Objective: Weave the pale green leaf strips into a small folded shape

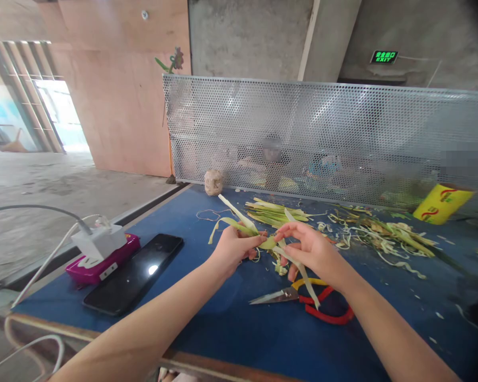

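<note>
While seen from the head camera, both bare hands meeting above the middle of the blue table [231, 329]. Left hand [233, 249] closed in a pinch on pale green leaf strips [239, 218], thumb and fingers pressed together around them, strips fanning up and to the left out of the fist. Right hand [308, 248] just beside it, fingers curled and pinching the same bundle at a folded green piece [269, 243] between the two hands; fingertips of both hands nearly touching. One long pale strip [308, 284] trailing down from the right hand across the scissors. Scissors [302, 298] flat on the table right below the right hand, blades pointing left, one yellow and one red handle loop, touched by neither hand.

Beyond the hands, a loose pile of cut green leaves [276, 212]; to the right, a wider scatter of pale trimmings [386, 236]. Yellow roll [442, 203] tilted at the far right by the perforated metal screen [326, 132]. Small beige ball of twine [213, 182] at the foot of the screen. At left, a black phone [137, 271] lying face up, next to a magenta case [103, 260] with a white charger [99, 240] on top, cable running off the table edge.
</note>
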`<state>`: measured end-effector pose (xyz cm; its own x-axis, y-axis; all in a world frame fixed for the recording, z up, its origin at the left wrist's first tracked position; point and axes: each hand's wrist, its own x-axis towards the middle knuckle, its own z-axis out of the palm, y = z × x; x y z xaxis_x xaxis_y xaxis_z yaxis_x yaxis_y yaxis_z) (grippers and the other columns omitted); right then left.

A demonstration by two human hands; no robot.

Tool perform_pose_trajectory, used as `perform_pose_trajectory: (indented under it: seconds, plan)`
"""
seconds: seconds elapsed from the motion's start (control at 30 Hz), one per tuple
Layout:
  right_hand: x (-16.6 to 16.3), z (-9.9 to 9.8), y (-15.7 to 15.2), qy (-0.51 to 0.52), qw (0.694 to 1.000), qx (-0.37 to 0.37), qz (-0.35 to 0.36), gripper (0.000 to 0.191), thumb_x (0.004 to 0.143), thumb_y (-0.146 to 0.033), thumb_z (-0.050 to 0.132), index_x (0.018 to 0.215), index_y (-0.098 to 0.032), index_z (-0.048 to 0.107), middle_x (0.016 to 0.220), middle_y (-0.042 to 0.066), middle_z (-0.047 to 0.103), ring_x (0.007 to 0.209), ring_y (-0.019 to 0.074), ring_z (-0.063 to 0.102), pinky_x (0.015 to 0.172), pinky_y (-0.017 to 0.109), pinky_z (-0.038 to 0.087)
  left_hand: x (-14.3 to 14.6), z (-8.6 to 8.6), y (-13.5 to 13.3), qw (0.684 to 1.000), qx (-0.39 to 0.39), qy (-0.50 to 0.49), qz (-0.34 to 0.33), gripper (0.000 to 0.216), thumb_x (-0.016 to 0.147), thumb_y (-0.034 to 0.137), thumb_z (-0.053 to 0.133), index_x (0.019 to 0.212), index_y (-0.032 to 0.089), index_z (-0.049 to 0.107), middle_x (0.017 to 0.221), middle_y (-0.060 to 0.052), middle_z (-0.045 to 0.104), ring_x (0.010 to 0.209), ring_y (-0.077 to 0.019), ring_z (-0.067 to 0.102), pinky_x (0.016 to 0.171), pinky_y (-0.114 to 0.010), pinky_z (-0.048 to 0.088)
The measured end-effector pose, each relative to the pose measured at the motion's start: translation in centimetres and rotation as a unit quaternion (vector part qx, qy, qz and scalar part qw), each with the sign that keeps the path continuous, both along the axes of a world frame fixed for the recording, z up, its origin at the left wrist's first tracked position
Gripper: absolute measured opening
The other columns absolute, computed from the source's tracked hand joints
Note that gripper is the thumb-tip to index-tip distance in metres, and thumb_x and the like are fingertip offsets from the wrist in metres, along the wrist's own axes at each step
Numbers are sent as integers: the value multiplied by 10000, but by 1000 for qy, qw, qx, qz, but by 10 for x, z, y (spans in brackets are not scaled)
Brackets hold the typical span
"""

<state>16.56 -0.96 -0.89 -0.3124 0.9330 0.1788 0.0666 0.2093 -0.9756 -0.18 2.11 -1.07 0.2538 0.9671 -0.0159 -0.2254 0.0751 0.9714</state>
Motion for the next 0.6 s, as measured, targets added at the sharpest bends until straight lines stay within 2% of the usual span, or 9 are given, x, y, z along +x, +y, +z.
perform_pose_trajectory:
  seconds: [0.03, 0.1, 0.17, 0.27, 0.33, 0.4, 0.47, 0.53, 0.6]
  plan:
    - [3, 4, -2, 2, 999, -3, 43, 246, 757, -241, 551, 988, -218, 469, 944, 36, 578, 678, 136, 630, 575, 313, 568, -1, 1, -1, 1000, 3, 17, -8, 177, 570, 147, 711, 683, 100, 582, 501, 9, 588, 313, -20, 391, 310, -152, 286]
    - [6, 8, -5, -9, 995, -1, 100, 222, 771, -222, 536, 992, -213, 521, 984, 47, 609, 842, 171, 632, 773, 390, 529, -2, 2, -2, 998, 13, 62, -28, 85, 617, 115, 654, 658, 102, 580, 375, 42, 499, 296, -30, 382, 296, -145, 245]
    - [7, 9, -7, -35, 992, 9, 123, 202, 772, -220, 536, 971, -210, 570, 1018, 51, 626, 947, 196, 606, 850, 416, 485, -3, 3, -3, 993, 29, 102, -44, 30, 641, 93, 608, 656, 104, 584, 328, 56, 451, 287, -36, 374, 291, -144, 223]
    - [6, 5, -6, -82, 993, 43, 79, 171, 758, -218, 559, 917, -217, 621, 943, 46, 663, 870, 197, 630, 791, 396, 508, -3, 0, -2, 989, 49, 130, -58, 42, 628, 74, 585, 632, 113, 573, 345, 60, 455, 295, -40, 380, 303, -150, 250]
    - [6, 2, -4, -130, 985, 112, 19, 138, 764, -211, 555, 860, -230, 652, 849, 40, 677, 775, 190, 637, 720, 379, 517, -3, -2, -1, 987, 57, 139, -61, 56, 609, 74, 590, 593, 116, 557, 370, 55, 468, 309, -43, 393, 321, -159, 279]
    - [6, 2, -1, -185, 956, 224, -24, 154, 780, -197, 533, 829, -249, 670, 852, 40, 672, 799, 194, 618, 732, 382, 493, -3, -4, -1, 984, 67, 151, -67, 72, 592, 85, 603, 561, 116, 547, 369, 53, 463, 311, -44, 389, 333, -167, 285]
    - [5, 2, 2, -227, 917, 326, -34, 186, 801, -190, 506, 855, -270, 664, 935, 39, 651, 907, 201, 577, 801, 396, 451, -1, -4, -3, 982, 79, 151, -87, 84, 570, 90, 622, 578, 122, 545, 378, 61, 459, 317, -44, 383, 342, -170, 281]
    - [4, 2, 4, -245, 890, 383, -35, 189, 823, -200, 476, 892, -273, 636, 1016, 39, 619, 984, 201, 533, 854, 406, 410, 1, -4, -7, 979, 92, 145, -114, 130, 545, 72, 629, 604, 135, 533, 391, 74, 453, 330, -44, 382, 350, -169, 275]
    - [2, 0, 7, -253, 881, 399, -29, 184, 848, -210, 432, 916, -258, 597, 1046, 45, 601, 1009, 197, 508, 873, 402, 387, 4, -5, -10, 973, 104, 152, -141, 149, 536, 46, 609, 587, 146, 509, 383, 80, 436, 335, -44, 377, 352, -170, 262]
